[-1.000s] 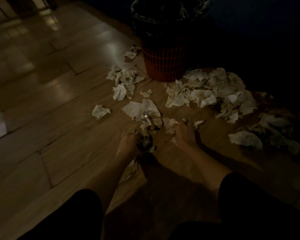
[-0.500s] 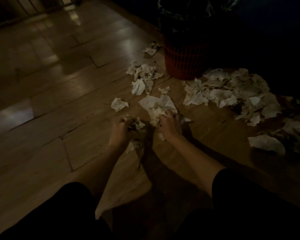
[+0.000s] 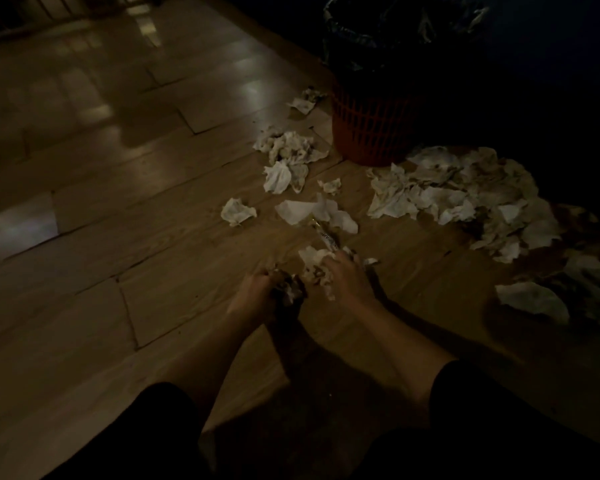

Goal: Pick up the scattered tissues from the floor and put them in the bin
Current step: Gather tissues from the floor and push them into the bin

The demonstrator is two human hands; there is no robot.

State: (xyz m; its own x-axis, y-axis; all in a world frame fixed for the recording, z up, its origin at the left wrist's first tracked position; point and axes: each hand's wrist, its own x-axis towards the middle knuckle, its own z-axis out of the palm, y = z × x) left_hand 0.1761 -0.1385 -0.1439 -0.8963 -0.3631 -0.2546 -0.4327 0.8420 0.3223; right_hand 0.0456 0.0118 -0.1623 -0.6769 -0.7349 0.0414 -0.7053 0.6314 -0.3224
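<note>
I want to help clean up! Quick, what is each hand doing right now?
Left hand: closed around dark crumpled tissues.
Right hand: closed on a white tissue wad, low over the floor.

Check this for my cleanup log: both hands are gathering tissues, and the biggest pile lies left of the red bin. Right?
Not quite. The head view shows the biggest pile right of the red bin. Both the left hand and right hand do clutch tissues.

- 1 bin (image 3: 371,133), red mesh with a dark liner
- 2 hands: left hand (image 3: 253,296), right hand (image 3: 347,275)
- tissues (image 3: 458,195): too many, too heaped to count
- 1 printed wrapper (image 3: 326,237)
</note>
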